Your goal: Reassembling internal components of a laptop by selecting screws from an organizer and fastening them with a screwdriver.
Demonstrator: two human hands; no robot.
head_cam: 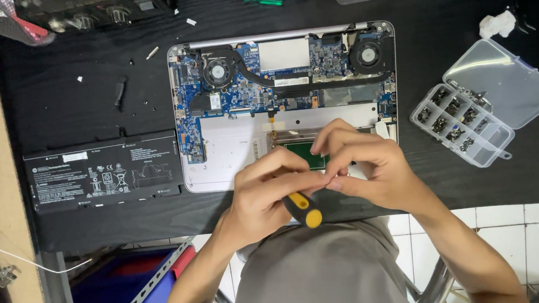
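We gripped the black-and-yellow screwdriver (300, 208) in our left hand (267, 194), fingers closed round its handle, over the opened laptop (283, 103). Our right hand (365, 171) pinched at its tip, seemingly steadying something tiny; what it held we couldn't tell. The open screw box (464, 127) sat near on the tabletop (72, 100).

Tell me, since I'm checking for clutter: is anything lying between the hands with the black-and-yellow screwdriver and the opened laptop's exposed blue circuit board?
Nothing visible does. The left hand grips the black-and-yellow screwdriver, the right hand pinches at its tip, both right over the opened silver laptop.
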